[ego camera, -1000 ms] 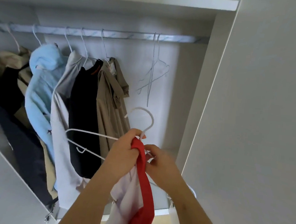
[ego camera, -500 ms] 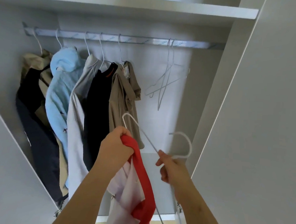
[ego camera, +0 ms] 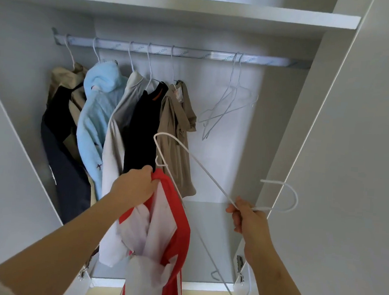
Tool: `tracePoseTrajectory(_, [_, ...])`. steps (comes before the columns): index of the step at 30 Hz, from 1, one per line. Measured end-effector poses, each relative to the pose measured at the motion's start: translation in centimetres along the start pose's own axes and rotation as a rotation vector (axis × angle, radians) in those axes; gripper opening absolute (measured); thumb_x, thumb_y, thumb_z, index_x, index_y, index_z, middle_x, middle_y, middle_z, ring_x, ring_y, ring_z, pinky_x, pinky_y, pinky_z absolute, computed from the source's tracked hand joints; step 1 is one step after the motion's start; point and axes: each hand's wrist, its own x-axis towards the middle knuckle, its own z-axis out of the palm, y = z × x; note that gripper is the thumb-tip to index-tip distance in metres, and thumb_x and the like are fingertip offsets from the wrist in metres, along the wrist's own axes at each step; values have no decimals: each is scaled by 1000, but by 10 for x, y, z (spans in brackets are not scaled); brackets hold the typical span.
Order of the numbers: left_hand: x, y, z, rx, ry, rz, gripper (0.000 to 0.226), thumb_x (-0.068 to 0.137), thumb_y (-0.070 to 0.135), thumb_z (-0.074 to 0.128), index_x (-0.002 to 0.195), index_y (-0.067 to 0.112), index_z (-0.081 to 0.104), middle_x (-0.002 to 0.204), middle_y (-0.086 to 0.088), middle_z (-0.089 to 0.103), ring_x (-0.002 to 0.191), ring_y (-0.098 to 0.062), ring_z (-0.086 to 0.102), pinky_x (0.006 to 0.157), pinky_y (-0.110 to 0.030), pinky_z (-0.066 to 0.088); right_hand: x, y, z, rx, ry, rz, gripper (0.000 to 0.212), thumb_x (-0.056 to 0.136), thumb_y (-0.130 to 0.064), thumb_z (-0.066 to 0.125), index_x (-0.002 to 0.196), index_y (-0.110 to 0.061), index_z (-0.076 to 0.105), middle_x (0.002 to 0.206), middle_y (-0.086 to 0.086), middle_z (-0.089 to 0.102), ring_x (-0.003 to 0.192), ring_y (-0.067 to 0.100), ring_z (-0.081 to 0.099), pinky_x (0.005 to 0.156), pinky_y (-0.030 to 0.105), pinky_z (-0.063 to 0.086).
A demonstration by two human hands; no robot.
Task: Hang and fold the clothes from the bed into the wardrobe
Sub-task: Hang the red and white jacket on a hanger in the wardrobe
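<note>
Both raised: left hand (ego camera: 136, 185) clutches garment (ego camera: 161, 225), right hand (ego camera: 250, 221) hanger (ego camera: 210, 178).

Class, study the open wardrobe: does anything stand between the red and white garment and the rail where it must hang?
Nothing visible does. The red and white garment, held by the left hand, hangs below a bare stretch of rail, flanked by the beige shirt and two empty hangers. The right hand holds the white hanger.
</note>
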Motion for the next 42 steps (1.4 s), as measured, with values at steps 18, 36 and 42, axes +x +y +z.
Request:
tracePoseTrajectory(18, [11, -10, -21, -733, 178, -353, 20, 96, 32, 41, 83, 19, 49, 72, -3, 50, 62, -15, 46, 55, -25, 36, -2, -5, -8, -177, 64, -27, 46, 85, -7, 59, 47, -13, 34, 28, -13, 28, 25, 3, 30, 31, 7, 24])
tracePoseTrajectory(36, [-51, 92, 26, -686, -206, 380, 20, 85, 16, 59, 88, 35, 54, 80, 10, 61, 70, 2, 56, 67, -18, 47, 3, 9, 2, -60, 111, 74, 43, 88, -29, 49, 48, -12, 47, 48, 5, 46, 47, 17, 39, 55, 31, 31])
tracePoseTrajectory(42, [-37, 79, 40, 149, 375, 750, 31, 75, 50, 59, 94, 26, 67, 96, 4, 63, 89, -16, 61, 89, -37, 43, 2, -1, -10, -125, 94, -39, 46, 89, -29, 49, 48, -8, 47, 47, 7, 46, 42, 11, 39, 55, 29, 35])
